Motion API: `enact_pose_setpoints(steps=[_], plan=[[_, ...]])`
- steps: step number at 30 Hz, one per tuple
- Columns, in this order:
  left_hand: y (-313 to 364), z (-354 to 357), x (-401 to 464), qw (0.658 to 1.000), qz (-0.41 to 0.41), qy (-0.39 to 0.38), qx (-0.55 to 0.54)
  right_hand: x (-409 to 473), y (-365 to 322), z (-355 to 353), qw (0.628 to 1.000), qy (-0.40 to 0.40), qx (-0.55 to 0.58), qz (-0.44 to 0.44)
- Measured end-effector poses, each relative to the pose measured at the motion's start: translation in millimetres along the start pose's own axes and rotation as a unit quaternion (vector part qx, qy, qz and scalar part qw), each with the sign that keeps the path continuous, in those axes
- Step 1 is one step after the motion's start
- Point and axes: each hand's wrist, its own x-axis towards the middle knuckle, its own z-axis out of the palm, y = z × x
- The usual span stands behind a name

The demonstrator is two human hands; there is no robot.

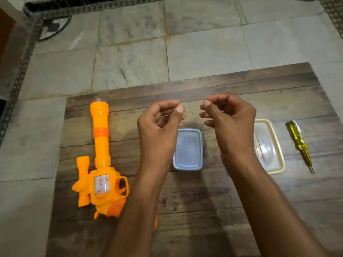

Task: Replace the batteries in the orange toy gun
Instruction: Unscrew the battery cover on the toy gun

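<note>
At far left, we find the orange toy gun [101, 164] lying flat on the wooden board [204, 191]. Its long axis runs away from us: clear-tipped barrel at the far end, body and grip at the near end. Nothing touches it.

Next comes our left hand [157, 128], raised over the board, fingers curled toward the thumb. We cannot tell whether it pinches anything. It lies to the right of the gun and is clearly the nearer hand, so we judge the first reach falls to it, leftward and toward the near end.

Between the forearms sits a small blue-rimmed container [188, 149], apparently empty.

Our right hand [228, 119] mirrors the left, fingers curled, contents indiscernible.

Further right lies a cream-rimmed tray [278, 156] with a clear piece in it, then a yellow-handled screwdriver [298, 143], well apart from the gun. No batteries are visible.
</note>
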Motion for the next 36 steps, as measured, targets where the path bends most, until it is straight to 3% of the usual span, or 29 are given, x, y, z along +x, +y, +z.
enact_pose_setpoints(steps=[11, 19, 23, 29, 36], plan=[[-24.3, -4.8, -51.0, 0.994, 0.102, -0.014, -0.031, -47.2, 21.9, -36.3, 0.993, 0.024, 0.046, -0.104], [-64.0, -21.4, -128.5, 0.98, 0.131, -0.045, 0.144, -110.5, 20.1, -96.9, 0.992, 0.047, 0.041, -0.114], [-83.2, -23.1, -176.0, 0.948, 0.115, -0.12, 0.272, -134.9, 23.3, -139.9, 0.989, 0.07, -0.052, -0.119], [-102.3, -25.4, -199.5, 0.838, 0.179, -0.226, 0.463, -115.4, 40.4, -198.3, 0.963, 0.096, -0.24, -0.081], [-128.6, -27.3, -198.7, 0.82, 0.223, -0.214, 0.481, -40.0, 60.9, -212.2, 0.916, 0.061, -0.393, -0.043]])
